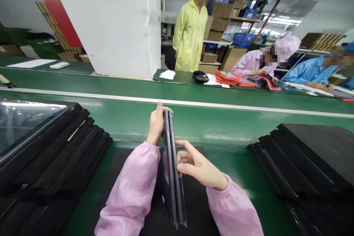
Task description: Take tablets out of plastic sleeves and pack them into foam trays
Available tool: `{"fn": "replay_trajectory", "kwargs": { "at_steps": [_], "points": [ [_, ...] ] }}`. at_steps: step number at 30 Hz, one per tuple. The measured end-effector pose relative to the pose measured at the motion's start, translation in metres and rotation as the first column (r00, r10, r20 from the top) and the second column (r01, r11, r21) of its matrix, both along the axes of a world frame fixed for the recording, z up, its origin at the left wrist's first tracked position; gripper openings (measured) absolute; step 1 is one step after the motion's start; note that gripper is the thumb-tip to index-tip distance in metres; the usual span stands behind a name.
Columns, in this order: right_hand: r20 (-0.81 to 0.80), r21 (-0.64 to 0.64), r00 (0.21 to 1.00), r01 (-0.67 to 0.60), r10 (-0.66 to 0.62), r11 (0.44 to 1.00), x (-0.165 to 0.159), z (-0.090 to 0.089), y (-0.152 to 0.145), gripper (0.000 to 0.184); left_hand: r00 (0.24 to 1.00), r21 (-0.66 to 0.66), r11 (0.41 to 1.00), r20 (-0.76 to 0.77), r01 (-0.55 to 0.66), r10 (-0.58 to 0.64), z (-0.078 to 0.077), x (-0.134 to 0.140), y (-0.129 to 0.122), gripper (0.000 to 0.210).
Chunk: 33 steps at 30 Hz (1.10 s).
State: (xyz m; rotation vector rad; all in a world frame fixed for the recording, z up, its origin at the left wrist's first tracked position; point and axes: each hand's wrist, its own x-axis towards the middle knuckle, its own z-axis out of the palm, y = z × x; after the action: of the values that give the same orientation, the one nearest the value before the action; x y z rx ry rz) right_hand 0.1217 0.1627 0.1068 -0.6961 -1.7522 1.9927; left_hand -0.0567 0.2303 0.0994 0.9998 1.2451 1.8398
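Two thin dark tablets [172, 162] stand on edge side by side in front of me, their narrow sides facing me. Small buttons show on the edges near the far end. Clear film sticks out at the near lower corners. My left hand [156, 123] grips the far end of the pair from the left, thumb up, other fingers mostly hidden behind. From the right, my right hand [195, 164] touches the right tablet's face with index finger and thumb apart, other fingers curled and holding nothing visible. Beneath lies a black mat [121, 177].
Stacked black foam trays [91, 136] stand at left, a clear-wrapped panel [24, 125] on top. More black trays [312, 155] are stacked at right. Behind runs a green conveyor [132, 114]. Across it, a person in yellow [190, 33] stands; others sit near orange sheets [232, 78].
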Motion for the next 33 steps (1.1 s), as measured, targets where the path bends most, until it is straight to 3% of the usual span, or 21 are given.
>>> {"fn": "replay_trajectory", "kwargs": {
  "at_steps": [5, 10, 15, 18, 22, 28, 33],
  "points": [
    [-0.028, 0.076, 0.998, 0.065, -0.063, 0.995, 0.002, 0.0, 0.0, 0.044, 0.999, 0.016, 0.999, 0.001, 0.033, -0.033, 0.007, 0.007, -0.008, 0.067],
    [-0.178, 0.089, 0.968, 0.194, -0.176, 0.977, -0.002, 0.0, 0.0, 0.048, 0.994, 0.051, 0.993, -0.036, 0.105, -0.103, 0.017, 0.02, -0.019, 0.067],
    [-0.326, 0.171, 0.89, 0.386, -0.318, 0.907, 0.0, 0.003, -0.004, 0.056, 0.96, 0.071, 0.972, -0.189, 0.225, -0.208, 0.025, 0.033, -0.034, 0.063],
    [-0.372, 0.224, 0.843, 0.489, -0.39, 0.843, 0.003, 0.004, -0.005, 0.056, 0.87, 0.034, 0.922, -0.347, 0.386, -0.351, 0.028, 0.035, -0.043, 0.049],
    [-0.378, 0.254, 0.824, 0.531, -0.423, 0.808, 0.009, 0.008, -0.004, 0.057, 0.687, -0.018, 0.784, -0.469, 0.621, -0.555, 0.03, 0.03, -0.048, 0.029],
    [-0.45, 0.283, 0.809, 0.531, -0.378, 0.799, 0.014, 0.007, -0.006, 0.058, 0.453, -0.105, 0.594, -0.546, 0.798, -0.704, 0.035, 0.021, -0.055, 0.065],
    [-0.493, 0.335, 0.802, 0.532, -0.337, 0.777, 0.012, 0.003, -0.008, 0.058, 0.406, -0.146, 0.604, -0.616, 0.783, -0.675, 0.04, 0.02, -0.065, 0.061]
  ]
}}
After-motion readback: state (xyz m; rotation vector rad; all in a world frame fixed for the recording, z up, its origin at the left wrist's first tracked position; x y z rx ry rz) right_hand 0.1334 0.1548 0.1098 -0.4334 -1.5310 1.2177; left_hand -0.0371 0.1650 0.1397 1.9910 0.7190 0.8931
